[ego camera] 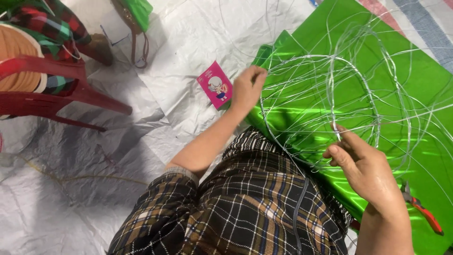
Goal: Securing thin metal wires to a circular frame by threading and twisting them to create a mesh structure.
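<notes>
Left hand (246,89) is pinching the wire hoop (321,101) at its 9 o'clock edge, right hand (365,167) is gripping the rim around 5 o'clock, fingers closed on the strand. The hoop's lying on shiny green foil (401,61) spread over the floor tarp (94,165). Loose wire loops are tangling everywhere, so I reckon one could snag or spring back. Red-handled pliers (422,210) are sitting at 4 o'clock, pink card (216,86) at 9.

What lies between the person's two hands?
In the head view, between the left hand and the right hand lie loops of thin silvery wire over shiny green foil.
</notes>
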